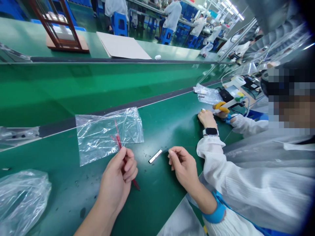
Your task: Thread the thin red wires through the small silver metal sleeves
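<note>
My left hand (119,178) is closed around a bundle of thin red wires (118,139); their frayed upper ends stick out above the fingers and the other ends below. Behind the wires, a clear plastic bag (93,137) lies flat on the green table. My right hand (183,165), with a blue band at the wrist, has its thumb and index finger pinched together; whatever is between them is too small to make out. Between my hands a small white strip with dark edges (155,156) rests on the table, with tiny dark specks around it.
Another plastic bag (24,200) lies at the lower left. At the right sits a person in white sleeves (228,173), hands near a yellow-handled tool. A raised ledge (169,49) behind holds a cardboard sheet (123,46) and a wooden frame (66,46).
</note>
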Motion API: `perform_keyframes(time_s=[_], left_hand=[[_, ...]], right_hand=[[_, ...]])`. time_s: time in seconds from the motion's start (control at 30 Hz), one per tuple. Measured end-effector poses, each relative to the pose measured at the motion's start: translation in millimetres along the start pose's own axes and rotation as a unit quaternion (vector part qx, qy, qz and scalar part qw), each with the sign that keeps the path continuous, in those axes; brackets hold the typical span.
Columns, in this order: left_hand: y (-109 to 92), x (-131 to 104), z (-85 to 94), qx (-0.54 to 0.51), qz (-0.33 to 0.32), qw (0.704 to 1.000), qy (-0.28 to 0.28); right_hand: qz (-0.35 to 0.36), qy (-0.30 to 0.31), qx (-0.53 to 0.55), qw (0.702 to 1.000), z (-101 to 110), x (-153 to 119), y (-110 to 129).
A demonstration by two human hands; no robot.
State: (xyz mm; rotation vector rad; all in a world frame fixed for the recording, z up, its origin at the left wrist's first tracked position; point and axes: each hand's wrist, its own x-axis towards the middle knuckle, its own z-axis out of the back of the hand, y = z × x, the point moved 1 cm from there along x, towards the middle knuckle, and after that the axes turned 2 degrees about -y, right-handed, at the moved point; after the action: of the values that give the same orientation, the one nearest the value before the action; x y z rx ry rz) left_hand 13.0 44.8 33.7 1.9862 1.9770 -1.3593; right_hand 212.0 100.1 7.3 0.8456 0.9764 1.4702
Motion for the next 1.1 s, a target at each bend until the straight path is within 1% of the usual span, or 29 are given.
perform_keyframes(time_s=[0.2,0.37,0.6,0.9,1.0,1.1], left_hand=[[1,0,0.0,-0.008,0.010,1.000,-0.007],[1,0,0.7,-0.007,0.011,1.000,-0.007],[-1,0,-3.0,-0.007,0.010,1.000,-0.011],[-1,-1,-0.7,-0.001,0.006,1.000,-0.007],[2,-1,-1.3,0.044,-0.009,0.999,0.007],[10,0,-3.3,0.166,-0.027,0.985,0.043]], right_hand=[[0.027,0.000,-0.035,0.999,0,0,2],[0.027,0.001,-0.045,0.999,-1,3,2],[0.033,0.008,-0.054,0.998,-1,1,4],[0.032,0.009,-0.059,0.998,-1,2,2],[0.025,0.005,-0.023,0.999,-1,-1,5],[-0.020,0.027,0.079,0.996,-4,-10,13]])
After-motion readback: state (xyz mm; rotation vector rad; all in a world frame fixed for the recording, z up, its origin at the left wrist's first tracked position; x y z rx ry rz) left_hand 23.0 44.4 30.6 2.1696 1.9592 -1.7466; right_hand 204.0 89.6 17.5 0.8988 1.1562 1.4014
